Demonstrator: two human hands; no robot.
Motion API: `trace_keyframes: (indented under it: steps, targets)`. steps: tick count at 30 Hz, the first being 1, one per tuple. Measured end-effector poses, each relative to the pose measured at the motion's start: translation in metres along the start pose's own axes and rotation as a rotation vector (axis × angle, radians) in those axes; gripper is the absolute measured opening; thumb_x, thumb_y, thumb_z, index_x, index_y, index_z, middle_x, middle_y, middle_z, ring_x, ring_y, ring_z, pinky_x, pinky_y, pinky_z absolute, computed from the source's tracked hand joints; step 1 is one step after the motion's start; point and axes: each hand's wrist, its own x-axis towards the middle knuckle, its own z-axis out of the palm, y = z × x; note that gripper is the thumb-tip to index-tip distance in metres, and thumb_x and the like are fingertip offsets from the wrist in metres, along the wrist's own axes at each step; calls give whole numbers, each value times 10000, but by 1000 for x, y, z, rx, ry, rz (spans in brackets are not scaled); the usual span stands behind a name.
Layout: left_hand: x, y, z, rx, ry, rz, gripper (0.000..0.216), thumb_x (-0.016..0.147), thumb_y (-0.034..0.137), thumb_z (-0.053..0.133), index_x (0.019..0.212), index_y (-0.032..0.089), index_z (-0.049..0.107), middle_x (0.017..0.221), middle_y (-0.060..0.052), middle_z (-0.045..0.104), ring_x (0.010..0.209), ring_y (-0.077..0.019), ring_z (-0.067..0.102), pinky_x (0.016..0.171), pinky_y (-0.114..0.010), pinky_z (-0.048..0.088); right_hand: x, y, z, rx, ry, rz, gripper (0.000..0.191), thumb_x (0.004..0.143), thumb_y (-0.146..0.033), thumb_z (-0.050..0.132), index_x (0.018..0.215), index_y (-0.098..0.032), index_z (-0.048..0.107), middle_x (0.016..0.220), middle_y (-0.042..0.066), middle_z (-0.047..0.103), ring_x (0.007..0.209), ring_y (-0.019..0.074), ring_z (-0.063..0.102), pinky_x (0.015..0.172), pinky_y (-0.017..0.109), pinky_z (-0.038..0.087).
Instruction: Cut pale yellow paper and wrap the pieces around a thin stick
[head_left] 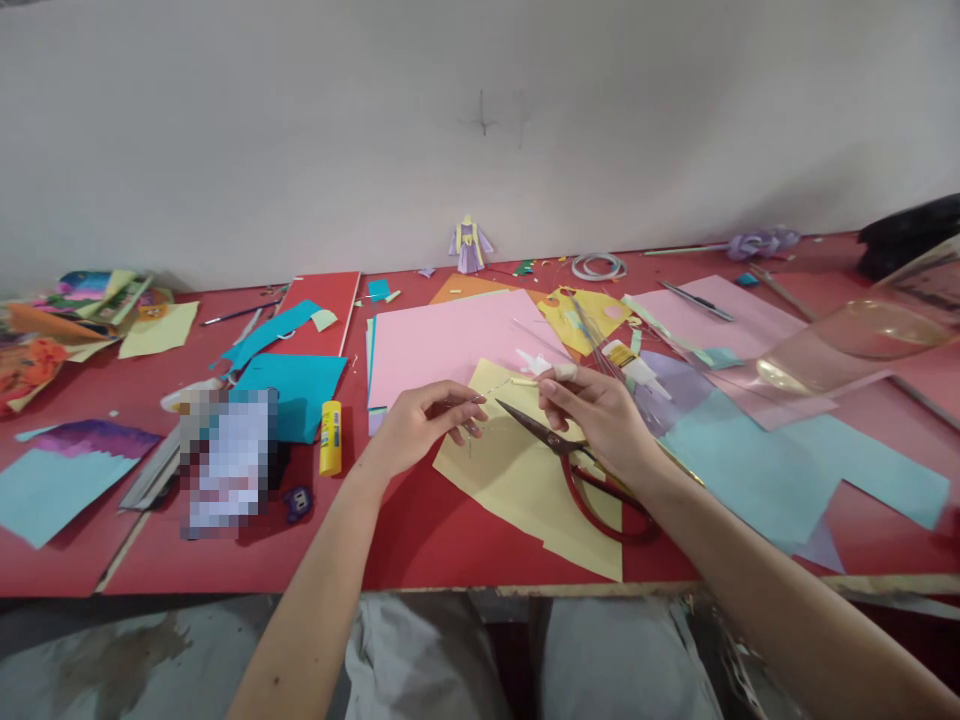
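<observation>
My left hand (420, 425) hovers over the pale yellow paper sheet (517, 480), fingers curled in a pinch on a thin wire or strip that is hard to make out. My right hand (600, 415) is close beside it, fingers pinched on the other end of that thin piece near a small cream strip (523, 381). Red-handled scissors (570, 465) lie on the yellow sheet under my right wrist, blades pointing left. A large pink sheet (450, 340) lies just behind both hands.
The red table (420, 540) is strewn with coloured paper: teal sheets (296, 385) at left, light blue (787, 460) at right. A yellow glue stick (331, 437), a white glue bottle (637, 368), a small purple paper doll (469, 245) by the wall, clear plastic sheet (847, 340).
</observation>
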Motion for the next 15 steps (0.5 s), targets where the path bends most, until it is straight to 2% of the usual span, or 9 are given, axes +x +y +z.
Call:
trace_keyframes:
  steps: [7,11,13,15]
  targets:
    - [-1,1,0,18,-6,2,253,888,377,650,1019,163,678,871,-86,748,741,-172,723,577,-239,575,1,0,-1,-51,46,-13,263,811,-429,723,780,-176,656,670,-10,579,508,82,500,473,222,417]
    - [-1,-1,-2,29,-22,-54,282,891,404,636,1034,162,659,925,-96,739,737,-179,726,547,-239,563,0,0,-1,-88,44,-29,243,827,-408,711,777,-177,655,666,-13,576,512,79,507,482,217,416]
    - [0,-4,-2,90,-32,-90,270,903,401,615,1036,170,655,954,-92,734,741,-185,726,555,-253,560,0,-1,0,-122,43,-35,239,825,-404,711,772,-177,659,662,-13,579,507,77,505,483,215,422]
    - [2,-8,-2,265,6,-71,225,921,367,591,1038,188,665,965,-73,735,797,-191,717,649,-293,570,-1,0,1,-160,49,-43,237,820,-411,713,797,-180,669,669,-11,593,507,80,515,488,217,437]
